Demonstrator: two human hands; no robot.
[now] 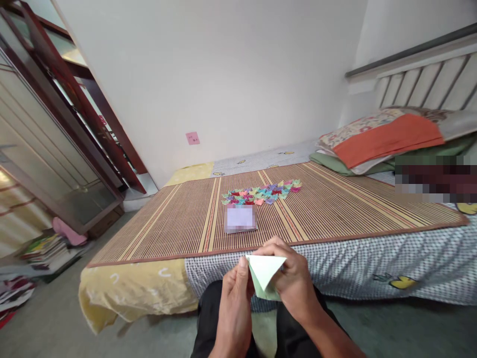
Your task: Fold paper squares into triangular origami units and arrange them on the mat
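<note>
- White wall [238, 84] stands behind a low bed [137, 291], whose striped mat [171, 214] spreads out in front of the seated person.
- Green paper [265, 276], folded, is held between both hands over the lap, just on the near side of the bed's edge; the hands are about equally close, one at each side.
- Left hand [235, 298]: thumb and fingers pinched together on the paper's upper left corner.
- Right hand [294, 276]: fingers curled round the paper's right side and closed on it, some tips hidden behind the sheet.
- The pale front flap's straight top edge runs left to right from one hand toward the other, its point hanging down toward the knees [208, 311].
- Beyond the fingers, on the mat, lies a small block [240, 219] with a blurred top; whether it is a container cannot be told.
- Just behind it, many small coloured folded pieces [261, 194] sit in a long, close-set band.
- Farther right, an orange-and-floral pillow [391, 139] rests at the bed's head.
</note>
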